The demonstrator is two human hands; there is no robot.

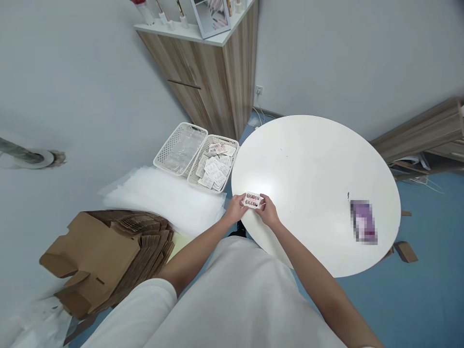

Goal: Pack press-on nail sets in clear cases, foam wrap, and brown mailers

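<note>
A small clear-and-white case of press-on nails (252,200) is held level over the near left edge of the round white table (311,169). Two rows of pink and dark nails show in it. My left hand (236,209) grips its left end, and my right hand (267,210) grips its right end with fingers and thumb. Just beyond my left hand stands a white basket (232,176) filled with printed cards (216,170). Beside it, a second white basket (160,153) holds clear plastic packets (184,147).
White foam sheets (174,195) and stacked brown cardboard boxes (105,256) lie at the left. A pixelated purple object (364,221) rests on the table's right side. Behind the baskets stands a wooden cabinet (217,82) bearing a framed picture (213,17).
</note>
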